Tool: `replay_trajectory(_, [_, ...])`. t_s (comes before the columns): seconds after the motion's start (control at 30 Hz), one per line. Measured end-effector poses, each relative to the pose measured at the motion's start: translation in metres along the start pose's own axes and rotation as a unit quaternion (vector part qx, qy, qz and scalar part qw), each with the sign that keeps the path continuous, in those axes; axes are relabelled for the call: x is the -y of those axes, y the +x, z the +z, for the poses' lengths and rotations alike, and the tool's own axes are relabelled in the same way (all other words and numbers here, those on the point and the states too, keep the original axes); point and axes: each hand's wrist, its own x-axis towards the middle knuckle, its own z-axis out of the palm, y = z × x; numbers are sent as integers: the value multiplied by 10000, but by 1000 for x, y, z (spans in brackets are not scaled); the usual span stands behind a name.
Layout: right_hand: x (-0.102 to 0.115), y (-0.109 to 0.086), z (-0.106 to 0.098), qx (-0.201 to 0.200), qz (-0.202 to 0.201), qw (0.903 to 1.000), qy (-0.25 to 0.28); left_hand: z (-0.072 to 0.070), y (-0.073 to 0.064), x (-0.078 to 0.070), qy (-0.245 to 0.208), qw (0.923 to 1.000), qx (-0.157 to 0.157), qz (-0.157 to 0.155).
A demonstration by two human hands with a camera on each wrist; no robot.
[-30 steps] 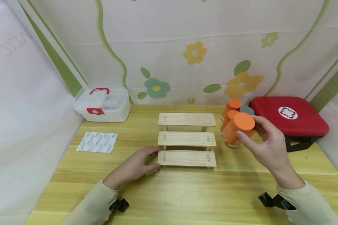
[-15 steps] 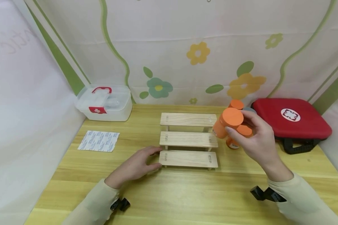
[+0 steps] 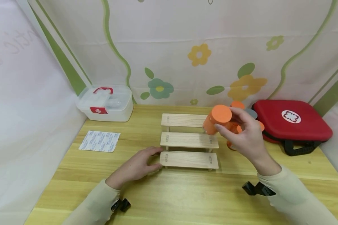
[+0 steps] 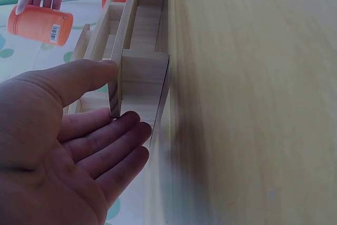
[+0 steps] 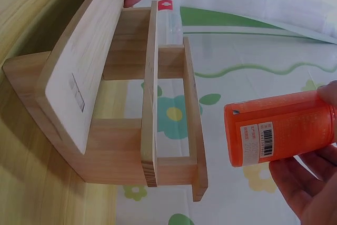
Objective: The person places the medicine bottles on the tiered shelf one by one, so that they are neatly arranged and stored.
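Note:
A three-step wooden display rack (image 3: 189,159) stands in the middle of the table. At its left end, my left hand (image 3: 138,164) holds the lowest step, thumb at the front corner and index finger at the rear corner. My right hand (image 3: 246,140) grips an orange bottle (image 3: 218,117) with an orange lid, raised beside the right end of the top step. The right wrist view shows a barcode label near the base of the bottle (image 5: 279,130), which is apart from the rack. Behind the right hand stand several other bottles, partly hidden, one with a grey lid (image 3: 251,113).
A red first-aid case (image 3: 293,120) with a black handle lies at the right. On the far left stands a clear plastic first-aid box (image 3: 110,107), with a printed white packet (image 3: 99,141) in front. A flower-patterned curtain (image 3: 171,47) closes the back.
My right hand has lifted the orange bottle away from the other bottles and carried it left toward the top step. The left hand keeps its place on the rack.

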Motion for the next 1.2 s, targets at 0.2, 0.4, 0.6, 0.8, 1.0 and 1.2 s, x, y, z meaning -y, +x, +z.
replay_trajectory(0.2, [0, 3, 5, 60, -19, 10000, 15, 0, 0, 0, 18, 10000, -5, 7])
replay_trajectory(0.4, [1, 5, 8, 73, 27, 10000, 14, 0, 0, -1, 19, 10000, 11, 29])
replay_trajectory(0.6, [-1, 9, 15, 134, -70, 9995, 287, 0, -1, -2, -15, 10000, 22, 23])
replay_trajectory(0.8, [-2, 12, 22, 176, 55, 9990, 419, 0, -1, -1, -89, 10000, 18, -19])
replay_trajectory(1.0, [-3, 16, 27, 177, 200, 9986, 461, 1, -1, 0, -105, 9999, -3, -42])
replay_trajectory(1.2, [-1, 20, 33, 210, 621, 9972, 351, 2, -1, 1, -82, 10000, -14, 3])
